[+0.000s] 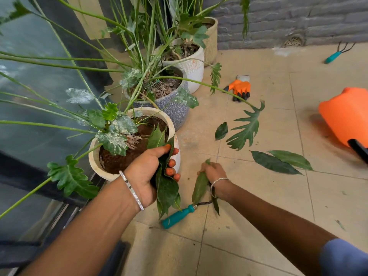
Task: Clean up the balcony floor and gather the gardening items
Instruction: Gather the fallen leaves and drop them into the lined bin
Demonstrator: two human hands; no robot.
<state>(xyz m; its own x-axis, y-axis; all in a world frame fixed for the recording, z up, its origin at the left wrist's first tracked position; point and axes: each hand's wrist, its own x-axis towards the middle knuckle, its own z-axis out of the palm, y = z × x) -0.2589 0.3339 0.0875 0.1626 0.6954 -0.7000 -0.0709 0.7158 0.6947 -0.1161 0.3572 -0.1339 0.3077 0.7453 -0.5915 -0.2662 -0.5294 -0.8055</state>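
My left hand (pixel 148 172) grips a bunch of green leaves (pixel 166 188) beside the nearest cream pot (pixel 95 156). Low over the beige tiles, my right hand (pixel 213 172) holds a long leaf (pixel 200 187). A teal-handled tool (pixel 177 216) lies on the floor under that leaf. More fallen leaves lie on the tiles: a small dark one (pixel 221 130) and two long ones (pixel 274 163) (pixel 291 159) to the right. An orange glove (pixel 240 88) and a teal-handled hand rake (pixel 336 54) lie farther off.
A row of potted plants (pixel 175 108) (pixel 191 64) (pixel 212 36) runs along the glass railing on the left, with long stems and a lobed leaf (pixel 247 128) hanging over the floor. An orange container (pixel 347 114) stands at the right. A grey brick wall (pixel 298 18) with a drain closes the far side.
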